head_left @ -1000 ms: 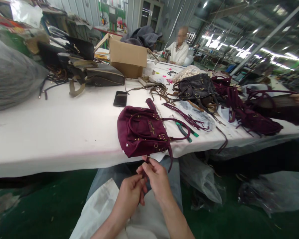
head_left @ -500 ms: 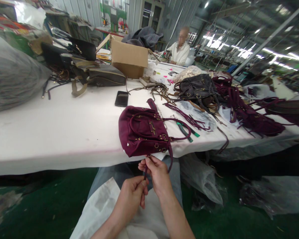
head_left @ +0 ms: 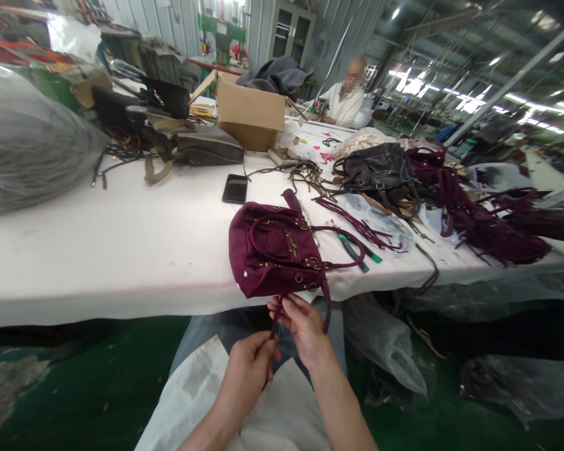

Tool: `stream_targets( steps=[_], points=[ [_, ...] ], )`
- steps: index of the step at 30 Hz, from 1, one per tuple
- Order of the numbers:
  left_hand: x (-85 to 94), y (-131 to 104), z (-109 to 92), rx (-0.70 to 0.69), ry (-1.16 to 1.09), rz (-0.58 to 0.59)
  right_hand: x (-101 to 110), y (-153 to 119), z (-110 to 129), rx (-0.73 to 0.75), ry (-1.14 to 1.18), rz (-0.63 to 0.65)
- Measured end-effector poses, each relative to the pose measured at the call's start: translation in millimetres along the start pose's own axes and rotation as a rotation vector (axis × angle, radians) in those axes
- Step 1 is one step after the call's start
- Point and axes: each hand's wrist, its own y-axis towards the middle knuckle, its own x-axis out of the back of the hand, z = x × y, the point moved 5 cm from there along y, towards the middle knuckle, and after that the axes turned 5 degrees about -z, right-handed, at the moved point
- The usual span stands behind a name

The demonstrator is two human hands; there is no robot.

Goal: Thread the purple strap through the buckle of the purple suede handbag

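A maroon handbag (head_left: pixel 272 250) with brass fittings lies at the table's front edge, its two handles flopped over it and to the right. Just in front of it, a thin maroon strap (head_left: pixel 276 321) runs between my hands. My left hand (head_left: pixel 251 360) is closed on the strap's lower part. Higher up, my right hand (head_left: pixel 301 322) pinches the strap close to the bag's lower edge. Whether the strap is joined to the bag there is hidden by my fingers. A wider maroon band hangs from the bag beside my right hand.
Green-handled snips (head_left: pixel 352 252) and maroon cords (head_left: pixel 357 222) lie right of the bag. Behind are a black phone (head_left: pixel 235 188) and a cardboard box (head_left: pixel 250 116). A dark grey bag (head_left: pixel 378 169) and maroon bags (head_left: pixel 489 228) pile up at right. A co-worker (head_left: pixel 350 94) sits at the back.
My view has shifted slightly, so the scene sits a little further right. My hands have drawn slightly apart, and more of the strap shows between them.
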Motion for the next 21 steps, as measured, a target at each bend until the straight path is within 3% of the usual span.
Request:
stream_targets(
  steps=[6,12,17,21],
  points=[
    [-1.4,13,-15,0.011,-0.175,0.223,0,-1,6,-0.008,-0.047,0.038],
    [-6.8,46,-28,0.034,-0.293,0.13,11,8,9,0.085,-0.178,-0.047],
    [-10.8,54,-56,-0.153,0.023,0.136,6,2,19,0.138,-0.212,-0.01],
    [-19.6,53,-48,-0.01,-0.252,0.202,-4,-3,18,0.04,-0.16,0.06]
  ],
)
